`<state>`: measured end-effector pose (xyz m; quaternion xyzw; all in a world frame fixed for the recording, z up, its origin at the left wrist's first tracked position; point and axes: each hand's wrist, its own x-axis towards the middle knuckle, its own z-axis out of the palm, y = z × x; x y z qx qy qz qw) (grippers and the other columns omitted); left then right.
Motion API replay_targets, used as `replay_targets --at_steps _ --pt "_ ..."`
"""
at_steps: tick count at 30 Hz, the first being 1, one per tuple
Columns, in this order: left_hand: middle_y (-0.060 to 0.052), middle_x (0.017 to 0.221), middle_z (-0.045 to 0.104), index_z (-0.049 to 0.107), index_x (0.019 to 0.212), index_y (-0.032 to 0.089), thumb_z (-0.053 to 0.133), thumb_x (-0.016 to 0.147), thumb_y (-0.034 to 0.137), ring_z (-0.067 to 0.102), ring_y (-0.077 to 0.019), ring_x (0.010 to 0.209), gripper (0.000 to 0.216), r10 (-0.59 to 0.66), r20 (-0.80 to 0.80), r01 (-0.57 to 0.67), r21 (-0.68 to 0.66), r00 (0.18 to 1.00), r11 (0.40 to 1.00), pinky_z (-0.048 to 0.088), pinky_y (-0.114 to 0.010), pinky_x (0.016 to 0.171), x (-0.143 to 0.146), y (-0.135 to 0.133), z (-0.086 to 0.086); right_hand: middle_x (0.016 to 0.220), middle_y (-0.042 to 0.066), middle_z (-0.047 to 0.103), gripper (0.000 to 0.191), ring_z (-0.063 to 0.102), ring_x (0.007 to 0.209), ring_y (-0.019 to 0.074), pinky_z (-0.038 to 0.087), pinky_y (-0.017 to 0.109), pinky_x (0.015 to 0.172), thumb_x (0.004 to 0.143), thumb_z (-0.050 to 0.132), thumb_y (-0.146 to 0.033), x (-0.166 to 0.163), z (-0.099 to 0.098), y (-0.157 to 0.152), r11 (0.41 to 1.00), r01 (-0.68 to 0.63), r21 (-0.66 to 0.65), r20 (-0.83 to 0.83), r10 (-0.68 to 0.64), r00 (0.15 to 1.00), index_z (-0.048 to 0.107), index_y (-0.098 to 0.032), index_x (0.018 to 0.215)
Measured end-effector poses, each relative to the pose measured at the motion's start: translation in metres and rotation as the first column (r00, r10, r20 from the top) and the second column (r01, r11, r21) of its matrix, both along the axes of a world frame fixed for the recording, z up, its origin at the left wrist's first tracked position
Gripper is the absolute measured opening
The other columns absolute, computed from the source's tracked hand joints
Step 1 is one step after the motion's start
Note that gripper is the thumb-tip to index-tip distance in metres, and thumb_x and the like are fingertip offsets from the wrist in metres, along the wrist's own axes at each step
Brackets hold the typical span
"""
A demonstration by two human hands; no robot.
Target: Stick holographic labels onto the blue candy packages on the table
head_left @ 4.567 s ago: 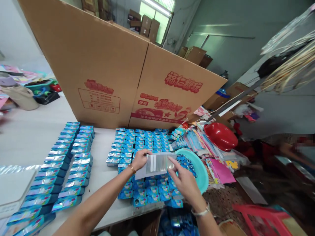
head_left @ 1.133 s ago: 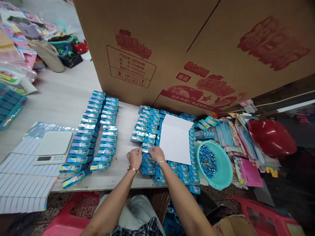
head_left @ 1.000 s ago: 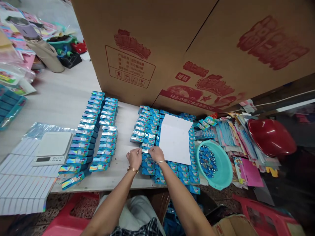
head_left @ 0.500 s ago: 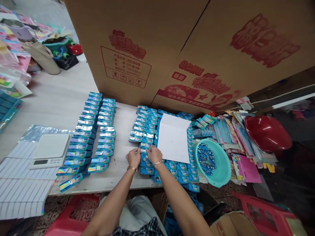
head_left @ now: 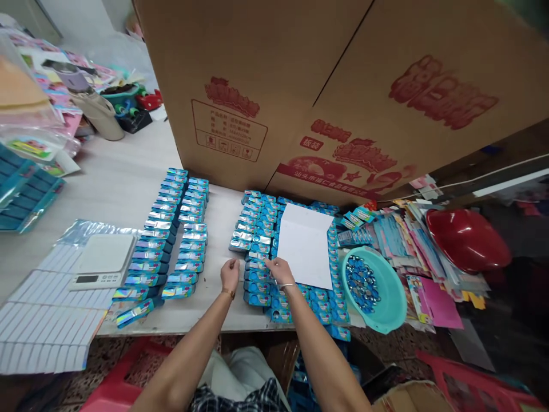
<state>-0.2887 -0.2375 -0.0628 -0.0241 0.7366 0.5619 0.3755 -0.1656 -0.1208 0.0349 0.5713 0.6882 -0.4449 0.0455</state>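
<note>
A grid of small blue packets [head_left: 261,229] lies on the white table [head_left: 115,183], partly covered by a white sheet [head_left: 305,246]. My left hand [head_left: 230,274] rests on the table at the grid's left edge. Its fingers are curled into a pinch, and I cannot make out what they hold, if anything. My right hand [head_left: 281,271] lies on the packets beside the sheet, fingertips closed on one blue packet [head_left: 256,265]. The two hands are a packet's width apart.
A big cardboard box [head_left: 300,86] stands behind the packets. To the left are two rows of blue boxes [head_left: 171,240], a white scale [head_left: 103,260] and striped label sheets [head_left: 43,320]. To the right are a teal basin [head_left: 388,312] of shiny pieces, a red bowl [head_left: 467,237] and card stacks [head_left: 398,240].
My hands were together pressing on one packet. Now the left hand has drawn away to the left onto the bare table, and the right hand stays on the packets. Earlier I held a silvery strip sheet.
</note>
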Motion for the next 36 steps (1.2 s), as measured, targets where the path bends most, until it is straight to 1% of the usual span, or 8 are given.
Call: replay_targets --at_steps 2,5,8,10,12,18,29,36 --pt "-0.015 0.101 0.071 0.068 0.104 0.012 0.055 0.078 0.062 0.067 -0.0240 0.089 0.058 -0.008 0.025 0.006 0.079 1.000 0.997 0.051 -0.032 0.072 0.004 -0.013 0.021 0.058 -0.002 0.059 0.049 0.052 0.049 0.0121 0.036 0.023 0.050 0.086 0.039 -0.067 0.008 0.012 -0.003 0.998 0.012 -0.056 -0.079 -0.016 0.997 0.049 -0.021 0.071" --pt "-0.016 0.108 0.071 0.067 0.112 0.013 0.045 0.079 0.074 0.066 -0.0252 0.095 0.073 -0.110 0.228 0.052 0.248 0.967 0.967 0.051 -0.032 0.074 0.016 -0.032 0.054 0.056 -0.004 0.058 0.054 0.039 0.039 0.0081 0.028 0.022 0.042 0.079 0.044 -0.074 0.019 0.025 -0.008 0.970 0.089 -0.225 -0.223 -0.141 0.965 0.051 -0.021 0.075" --pt "-0.018 0.120 0.067 0.064 0.120 0.013 0.035 0.078 0.081 0.063 -0.0273 0.106 0.084 -0.297 0.450 0.103 0.407 0.842 0.908 0.050 -0.034 0.079 0.030 -0.043 0.078 0.055 -0.004 0.058 0.055 0.030 0.035 0.0056 0.019 0.021 0.039 0.072 0.055 -0.075 0.026 0.032 -0.016 0.898 0.153 -0.413 -0.307 -0.295 0.905 0.053 -0.020 0.079" --pt "-0.017 0.125 0.064 0.061 0.124 0.016 0.034 0.078 0.083 0.062 -0.0268 0.108 0.086 -0.400 0.480 0.144 0.485 0.781 0.863 0.050 -0.034 0.081 0.039 -0.047 0.089 0.057 -0.003 0.060 0.054 0.029 0.035 0.0051 0.018 0.021 0.039 0.072 0.057 -0.073 0.028 0.036 -0.023 0.882 0.152 -0.445 -0.326 -0.318 0.890 0.053 -0.020 0.081" --pt "-0.015 0.124 0.065 0.060 0.125 0.018 0.040 0.078 0.081 0.063 -0.0247 0.105 0.081 -0.452 0.480 0.170 0.521 0.752 0.836 0.049 -0.033 0.080 0.046 -0.050 0.097 0.059 -0.003 0.061 0.051 0.030 0.036 0.0052 0.020 0.020 0.040 0.074 0.058 -0.070 0.029 0.041 -0.031 0.889 0.134 -0.437 -0.356 -0.308 0.882 0.052 -0.020 0.082" --pt "-0.009 0.099 0.071 0.066 0.114 0.017 0.066 0.079 0.057 0.066 -0.0200 0.091 0.053 -0.477 0.595 0.123 0.535 0.647 0.836 0.047 -0.027 0.074 0.057 -0.052 0.120 0.066 -0.004 0.062 0.041 0.032 0.038 0.0060 0.023 0.021 0.039 0.079 0.056 -0.061 0.027 0.063 -0.051 0.954 0.044 -0.296 -0.432 -0.175 0.885 0.050 -0.021 0.080" --pt "-0.006 0.088 0.073 0.071 0.102 0.016 0.080 0.070 0.040 0.066 -0.0154 0.079 0.041 -0.495 0.534 0.198 0.517 0.686 0.833 0.044 -0.024 0.071 0.057 -0.052 0.144 0.070 -0.003 0.059 0.034 0.040 0.045 0.0076 0.031 0.020 0.042 0.084 0.056 -0.055 0.032 0.090 -0.062 0.979 0.054 -0.195 -0.512 -0.148 0.846 0.052 -0.021 0.085" --pt "-0.006 0.094 0.070 0.069 0.107 0.017 0.078 0.075 0.033 0.063 -0.0134 0.082 0.037 -0.455 0.614 -0.008 0.602 0.645 0.799 0.048 -0.022 0.068 0.056 -0.051 0.163 0.077 -0.003 0.059 0.033 0.038 0.045 0.0056 0.032 0.020 0.043 0.087 0.056 -0.054 0.038 0.108 -0.065 0.977 0.133 -0.169 -0.602 -0.209 0.770 0.052 -0.021 0.095"
